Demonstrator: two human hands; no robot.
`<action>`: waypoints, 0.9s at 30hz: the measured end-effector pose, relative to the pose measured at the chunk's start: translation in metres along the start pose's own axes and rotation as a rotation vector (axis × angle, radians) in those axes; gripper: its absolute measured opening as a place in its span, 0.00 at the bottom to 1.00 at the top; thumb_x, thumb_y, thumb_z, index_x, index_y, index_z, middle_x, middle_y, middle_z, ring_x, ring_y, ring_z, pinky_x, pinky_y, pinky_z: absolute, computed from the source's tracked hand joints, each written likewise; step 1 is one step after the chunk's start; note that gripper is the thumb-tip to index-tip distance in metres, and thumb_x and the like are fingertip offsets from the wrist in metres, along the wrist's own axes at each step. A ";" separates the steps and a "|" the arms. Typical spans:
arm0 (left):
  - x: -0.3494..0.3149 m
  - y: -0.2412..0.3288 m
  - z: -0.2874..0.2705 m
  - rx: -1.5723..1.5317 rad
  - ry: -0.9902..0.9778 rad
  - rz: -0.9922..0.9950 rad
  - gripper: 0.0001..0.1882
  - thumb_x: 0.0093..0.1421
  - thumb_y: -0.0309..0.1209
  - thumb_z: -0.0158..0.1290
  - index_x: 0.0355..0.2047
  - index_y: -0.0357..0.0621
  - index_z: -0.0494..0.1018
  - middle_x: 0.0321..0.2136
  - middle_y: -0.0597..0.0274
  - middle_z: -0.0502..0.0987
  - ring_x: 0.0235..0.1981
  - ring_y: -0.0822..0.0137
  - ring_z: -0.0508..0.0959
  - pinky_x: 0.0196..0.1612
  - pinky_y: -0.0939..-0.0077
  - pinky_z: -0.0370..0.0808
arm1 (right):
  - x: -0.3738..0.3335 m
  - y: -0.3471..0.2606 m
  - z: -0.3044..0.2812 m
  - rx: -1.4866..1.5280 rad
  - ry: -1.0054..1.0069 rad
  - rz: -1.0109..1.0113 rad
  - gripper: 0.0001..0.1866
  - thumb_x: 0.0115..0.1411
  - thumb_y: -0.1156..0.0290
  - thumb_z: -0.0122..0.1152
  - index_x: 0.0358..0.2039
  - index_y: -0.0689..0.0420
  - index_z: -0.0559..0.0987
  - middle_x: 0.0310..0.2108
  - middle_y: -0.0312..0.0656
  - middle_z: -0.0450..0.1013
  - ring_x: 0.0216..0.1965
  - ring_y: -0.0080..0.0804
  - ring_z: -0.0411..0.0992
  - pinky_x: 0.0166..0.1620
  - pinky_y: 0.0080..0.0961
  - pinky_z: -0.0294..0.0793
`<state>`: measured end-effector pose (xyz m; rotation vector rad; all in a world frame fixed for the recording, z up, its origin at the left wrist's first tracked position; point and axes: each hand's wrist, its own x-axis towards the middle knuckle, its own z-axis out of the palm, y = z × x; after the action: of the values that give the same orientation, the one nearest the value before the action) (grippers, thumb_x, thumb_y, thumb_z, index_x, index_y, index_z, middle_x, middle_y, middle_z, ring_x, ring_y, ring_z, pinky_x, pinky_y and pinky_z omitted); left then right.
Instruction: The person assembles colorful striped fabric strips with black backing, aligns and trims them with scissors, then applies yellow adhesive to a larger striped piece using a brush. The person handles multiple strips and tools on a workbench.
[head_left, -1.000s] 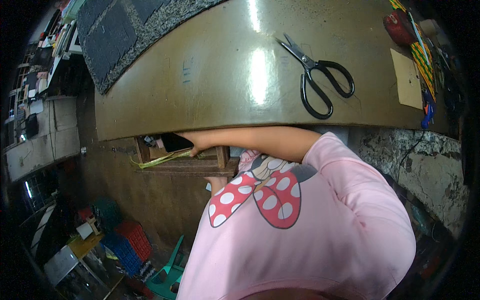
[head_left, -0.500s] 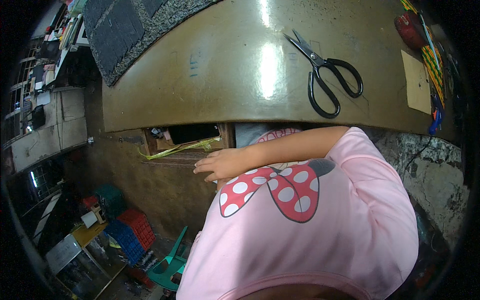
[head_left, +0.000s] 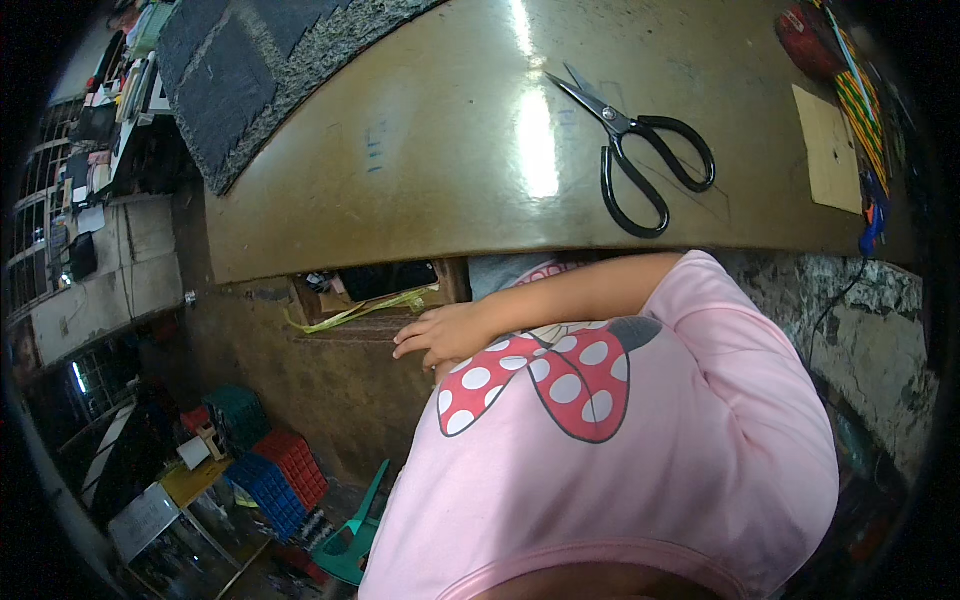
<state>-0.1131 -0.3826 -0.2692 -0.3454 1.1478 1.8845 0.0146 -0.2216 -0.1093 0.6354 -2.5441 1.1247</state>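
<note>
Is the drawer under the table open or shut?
Open: the drawer juts out past the table edge, with a flat black thing showing inside.

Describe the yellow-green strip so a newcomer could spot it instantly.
Find the big, shiny olive-brown table, then the open wooden drawer under its near edge, left of the middle. Along the drawer's front, just beyond the right hand, lies a thin, uneven strip. Its yellow-green colour sets it apart from the flat black object behind it.

Passage between dark slab [head_left: 235, 85] and scissors [head_left: 632, 132], tabletop [head_left: 450, 150] overhanging open drawer [head_left: 455, 282]
</note>
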 end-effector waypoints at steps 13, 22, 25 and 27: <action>0.004 0.003 -0.029 -0.034 0.020 0.019 0.29 0.63 0.58 0.33 0.46 0.46 0.67 0.47 0.56 0.68 0.49 0.58 0.68 0.53 0.57 0.65 | 0.000 -0.009 -0.001 -0.080 -0.053 0.010 0.14 0.58 0.60 0.52 0.38 0.49 0.82 0.64 0.42 0.54 0.68 0.43 0.45 0.58 0.42 0.62; 0.032 -0.001 -0.090 -0.043 0.022 0.031 0.28 0.63 0.57 0.34 0.44 0.46 0.68 0.46 0.56 0.69 0.48 0.59 0.68 0.52 0.58 0.66 | -0.001 -0.009 0.001 -0.118 -0.036 0.005 0.14 0.58 0.60 0.51 0.37 0.50 0.82 0.63 0.43 0.57 0.68 0.43 0.45 0.57 0.41 0.63; 0.024 0.023 -0.068 -0.045 -0.056 0.023 0.28 0.63 0.57 0.34 0.44 0.46 0.68 0.46 0.56 0.69 0.47 0.59 0.68 0.52 0.58 0.66 | -0.002 -0.010 0.001 -0.143 0.023 0.004 0.15 0.58 0.60 0.52 0.39 0.51 0.81 0.63 0.43 0.57 0.67 0.43 0.47 0.56 0.42 0.65; -0.002 0.064 -0.023 0.181 0.181 0.526 0.23 0.63 0.51 0.37 0.41 0.44 0.68 0.42 0.57 0.70 0.44 0.60 0.69 0.49 0.60 0.67 | -0.004 -0.013 -0.001 -0.103 0.047 0.010 0.15 0.55 0.62 0.54 0.39 0.53 0.80 0.61 0.44 0.59 0.66 0.44 0.50 0.55 0.42 0.66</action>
<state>-0.1670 -0.4148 -0.2427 -0.1171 1.6396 2.2040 0.0243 -0.2271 -0.1020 0.5641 -2.5489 0.9926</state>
